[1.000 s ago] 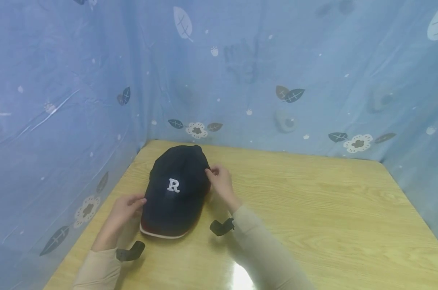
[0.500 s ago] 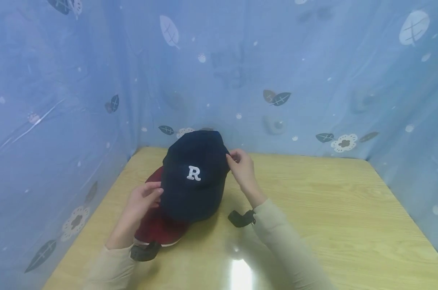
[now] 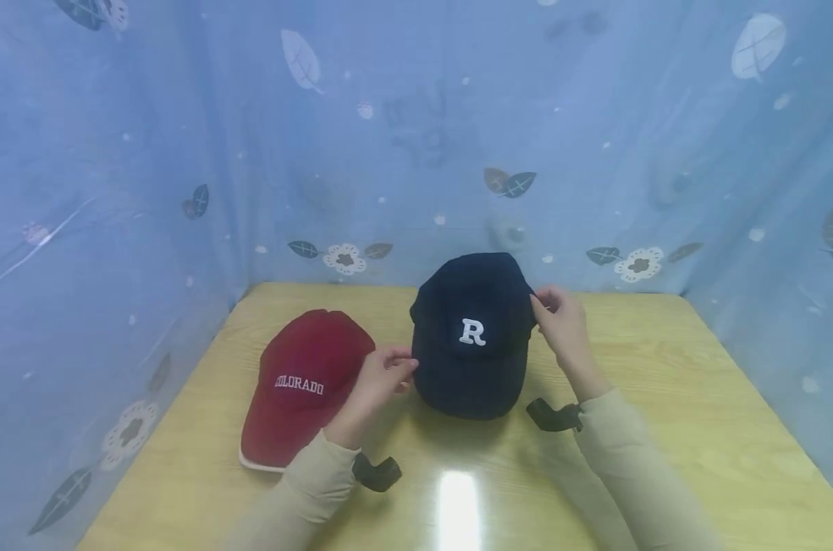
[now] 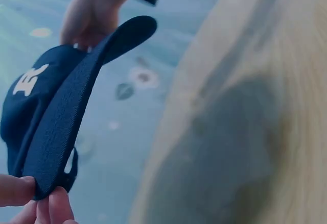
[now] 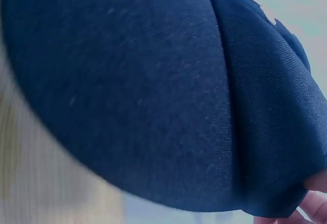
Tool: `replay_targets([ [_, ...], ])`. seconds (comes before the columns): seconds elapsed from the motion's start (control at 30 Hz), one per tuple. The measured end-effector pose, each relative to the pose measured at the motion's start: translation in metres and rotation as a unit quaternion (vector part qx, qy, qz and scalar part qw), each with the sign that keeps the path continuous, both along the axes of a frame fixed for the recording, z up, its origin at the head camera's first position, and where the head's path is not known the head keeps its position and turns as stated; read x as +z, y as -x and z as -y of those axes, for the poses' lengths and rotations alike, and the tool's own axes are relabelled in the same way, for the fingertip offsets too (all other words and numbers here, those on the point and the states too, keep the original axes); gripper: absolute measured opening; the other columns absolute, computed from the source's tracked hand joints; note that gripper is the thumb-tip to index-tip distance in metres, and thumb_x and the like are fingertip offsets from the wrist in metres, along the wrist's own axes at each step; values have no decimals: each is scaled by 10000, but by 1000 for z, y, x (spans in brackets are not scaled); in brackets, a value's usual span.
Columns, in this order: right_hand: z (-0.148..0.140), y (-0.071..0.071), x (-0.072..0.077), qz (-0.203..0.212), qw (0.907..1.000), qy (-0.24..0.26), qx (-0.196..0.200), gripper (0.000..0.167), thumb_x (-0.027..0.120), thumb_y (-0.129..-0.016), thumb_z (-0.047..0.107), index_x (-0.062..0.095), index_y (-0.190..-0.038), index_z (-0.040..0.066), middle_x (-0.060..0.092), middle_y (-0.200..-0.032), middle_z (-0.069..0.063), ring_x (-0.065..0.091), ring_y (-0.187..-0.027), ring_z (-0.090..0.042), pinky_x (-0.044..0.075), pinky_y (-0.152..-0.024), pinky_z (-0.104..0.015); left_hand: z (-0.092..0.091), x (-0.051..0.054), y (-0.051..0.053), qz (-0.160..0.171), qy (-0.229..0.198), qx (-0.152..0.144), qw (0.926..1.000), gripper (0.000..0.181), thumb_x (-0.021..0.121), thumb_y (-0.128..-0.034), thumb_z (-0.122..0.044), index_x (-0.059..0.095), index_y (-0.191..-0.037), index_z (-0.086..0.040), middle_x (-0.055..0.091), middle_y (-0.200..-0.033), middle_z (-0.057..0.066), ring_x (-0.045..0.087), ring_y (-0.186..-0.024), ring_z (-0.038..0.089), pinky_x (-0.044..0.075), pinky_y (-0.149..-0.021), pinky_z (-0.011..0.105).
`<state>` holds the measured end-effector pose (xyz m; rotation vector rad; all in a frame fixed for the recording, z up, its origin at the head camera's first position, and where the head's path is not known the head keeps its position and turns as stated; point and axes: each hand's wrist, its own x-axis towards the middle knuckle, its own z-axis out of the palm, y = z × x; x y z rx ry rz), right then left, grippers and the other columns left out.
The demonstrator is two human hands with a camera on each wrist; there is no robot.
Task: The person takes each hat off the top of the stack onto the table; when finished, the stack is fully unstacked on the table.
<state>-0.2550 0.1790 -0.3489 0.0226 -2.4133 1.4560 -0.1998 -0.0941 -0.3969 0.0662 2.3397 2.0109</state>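
A navy baseball cap (image 3: 468,367) with a white letter R hangs between both hands, and the left wrist view shows a gap and a shadow between it and the table. My left hand (image 3: 382,375) pinches the edge of its brim between thumb and fingers. On the other side, my right hand (image 3: 564,325) pinches the lower edge of the crown. In the right wrist view the cap's brim (image 5: 122,91) fills most of the picture. A dark red cap (image 3: 302,383) lettered COLORADO lies on the table to the left, partly behind my left forearm.
The wooden table (image 3: 664,428) extends to the right of the caps. A blue curtain (image 3: 389,138) with leaf and flower prints encloses the back and sides. Black bands with a camera mount (image 3: 377,473) sit on the wrists. Light glares off the table's front.
Both hands have lifted the navy cap off the red cap and carried it to the right. The red cap, covered before, now shows almost fully and stays on the left.
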Motion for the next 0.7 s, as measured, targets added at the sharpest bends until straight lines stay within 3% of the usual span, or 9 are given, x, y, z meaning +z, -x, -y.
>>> replay_targets([
  [0.13, -24, 1, -11, 165, 9996, -199, -88, 278, 543, -924, 238, 607, -974, -28, 613, -915, -164, 526, -646, -44, 475, -560, -195, -25, -16, 7, 216, 8, -342, 9992, 271, 570, -881, -81, 564, -1107, 70, 656, -878, 118, 603, -676, 160, 536, -623, 339],
  [0.23, -38, 5, -21, 337, 9989, -331, -78, 282, 537, -925, 234, 609, -977, -34, 614, -906, -167, 528, -638, -77, 479, -556, -210, -41, -31, 13, 480, -7, -346, 9982, 274, 586, -867, -69, 554, -1095, 81, 647, -802, 92, 577, -608, 107, 517, -559, 268],
  [0.33, -46, 9, -31, 574, 9978, -334, 13, 285, 515, -936, 217, 594, -988, -52, 605, -942, -190, 522, -648, -97, 483, -561, -226, -53, -37, 16, 663, 181, -239, 9973, 232, 594, -858, -45, 559, -1049, 82, 631, -737, 86, 558, -559, 98, 495, -516, 230],
  [0.47, -54, 12, -46, 862, 9960, -216, 106, 321, 485, -950, 220, 566, -1027, -80, 579, -1044, -249, 518, -722, -107, 512, -615, -284, -64, -46, 19, 705, 547, -190, 9958, 196, 607, -845, -25, 576, -1008, 80, 644, -727, 103, 564, -535, 97, 493, -516, 223],
  [0.5, -56, 14, -50, 899, 9957, -208, 104, 329, 481, -952, 226, 562, -1029, -83, 573, -1065, -258, 518, -742, -111, 521, -631, -307, -66, -52, 23, 700, 604, -185, 9955, 191, 616, -838, -26, 583, -997, 75, 648, -716, 96, 566, -526, 90, 484, -507, 212],
  [0.7, -67, 20, -66, 1198, 9924, -257, 88, 349, 452, -963, 242, 543, -1061, -80, 545, -1131, -279, 547, -856, -227, 529, -741, -417, -74, -57, 26, 595, 863, -359, 9938, 215, 623, -829, -24, 598, -1015, 82, 664, -718, 94, 608, -571, 116, 502, -541, 231],
])
